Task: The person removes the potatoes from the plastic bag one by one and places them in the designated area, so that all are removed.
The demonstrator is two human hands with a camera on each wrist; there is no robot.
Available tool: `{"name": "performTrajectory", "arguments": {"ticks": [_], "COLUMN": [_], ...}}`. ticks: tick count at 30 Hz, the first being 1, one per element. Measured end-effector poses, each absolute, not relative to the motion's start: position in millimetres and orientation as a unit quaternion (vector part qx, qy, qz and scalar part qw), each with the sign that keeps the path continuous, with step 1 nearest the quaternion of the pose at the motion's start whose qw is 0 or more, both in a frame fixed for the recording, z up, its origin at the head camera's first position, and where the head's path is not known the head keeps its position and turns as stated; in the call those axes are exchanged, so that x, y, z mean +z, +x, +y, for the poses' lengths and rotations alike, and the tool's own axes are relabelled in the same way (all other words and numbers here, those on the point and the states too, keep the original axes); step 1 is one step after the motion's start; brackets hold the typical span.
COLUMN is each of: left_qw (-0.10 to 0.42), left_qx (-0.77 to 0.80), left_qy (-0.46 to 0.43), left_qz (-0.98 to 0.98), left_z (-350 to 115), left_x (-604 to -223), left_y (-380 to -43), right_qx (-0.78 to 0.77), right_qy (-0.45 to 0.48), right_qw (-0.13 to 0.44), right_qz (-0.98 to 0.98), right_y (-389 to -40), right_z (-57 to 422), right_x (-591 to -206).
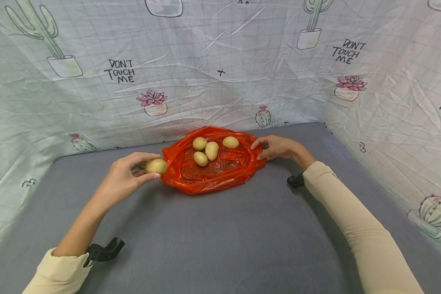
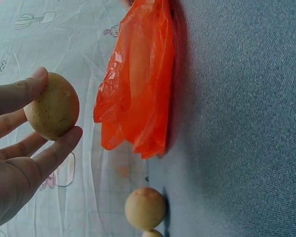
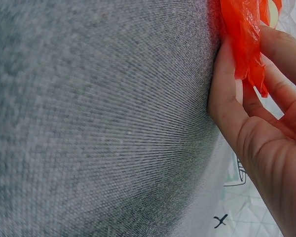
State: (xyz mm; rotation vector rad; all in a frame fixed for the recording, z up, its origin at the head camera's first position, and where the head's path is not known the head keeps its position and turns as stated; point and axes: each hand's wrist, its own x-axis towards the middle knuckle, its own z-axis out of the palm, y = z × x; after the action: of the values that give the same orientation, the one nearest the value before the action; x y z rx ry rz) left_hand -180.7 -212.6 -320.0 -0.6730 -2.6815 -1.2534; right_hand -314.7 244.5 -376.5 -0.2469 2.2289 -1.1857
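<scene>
My left hand (image 1: 123, 177) grips a yellow potato (image 1: 156, 166) between thumb and fingertips, just off the left edge of a red plastic bag (image 1: 209, 188). The bag lies on its side of the table spread wide, its mouth facing up. Several potatoes (image 1: 211, 151) rest inside it, most grouped toward the back left and one apart to the right. At the bag's right edge, my right hand (image 1: 279, 148) pinches the thin plastic between thumb and fingers, as the bag's edge (image 3: 244, 44) in the right wrist view shows.
Grey cloth (image 1: 220, 241) covers the table. A printed white curtain (image 1: 220, 49) stands close behind the bag and along the sides. Low in the left wrist view, another potato (image 2: 145, 208) sits outside the bag, with part of one more beside it.
</scene>
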Motion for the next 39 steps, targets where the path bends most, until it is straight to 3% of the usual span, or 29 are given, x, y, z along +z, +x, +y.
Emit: {"name": "performTrajectory", "arguments": {"ticks": [39], "left_qw": [0.053], "left_qx": [-0.403], "left_qy": [-0.172], "left_qz": [-0.897], "left_z": [-239.2], "left_x": [-336.1], "left_y": [-176.2], "right_qx": [-0.439], "right_qy": [-0.111], "right_qw": [0.298], "right_qz": [0.841], "right_y": [-314.3], "right_z": [246.1], "right_x": [-376.6]}}
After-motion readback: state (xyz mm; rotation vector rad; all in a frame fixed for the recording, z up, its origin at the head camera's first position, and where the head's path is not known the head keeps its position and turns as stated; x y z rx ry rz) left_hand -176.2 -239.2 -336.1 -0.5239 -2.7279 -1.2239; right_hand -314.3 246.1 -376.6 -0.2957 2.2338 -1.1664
